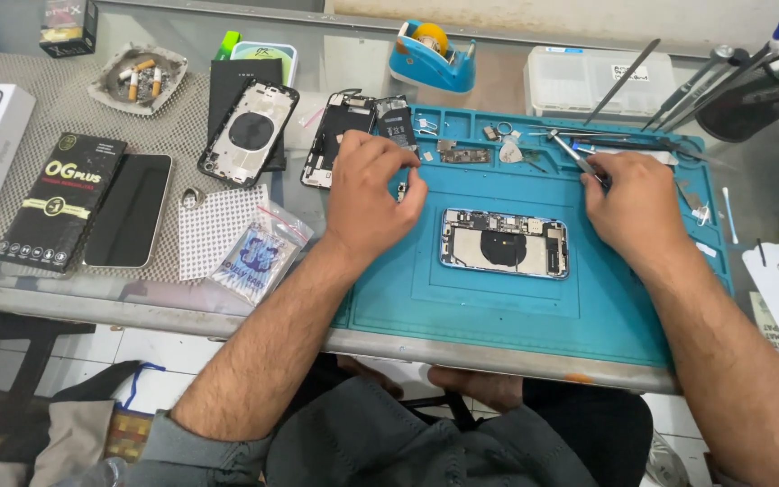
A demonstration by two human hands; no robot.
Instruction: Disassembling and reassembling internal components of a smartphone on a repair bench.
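Both of your hands sit on the blue work mat [389,298], one to each side of the opened phone [504,243], so go across from the left. Your left hand [370,200] is curled with thumb and forefinger pinched close on a tiny metal part [401,190]; it looks held, though the part is too small to be sure. That hand lies just up and left of the phone's left end, near it but not touching. Next comes the phone itself, flat on the mat with its insides facing up. Its long axis runs left to right across your body, parallel to the near edge of the tabletop [137,302], and it lies between your two hands and slightly nearer to you than either. Your right hand [635,206] is closed around a pair of tweezers [577,156], whose tips point up and left, away from the phone toward the loose parts at the far edge of the mat. This hand rests just up and right of the phone's right end. Both hands stand about equally near the phone, each at its own end.
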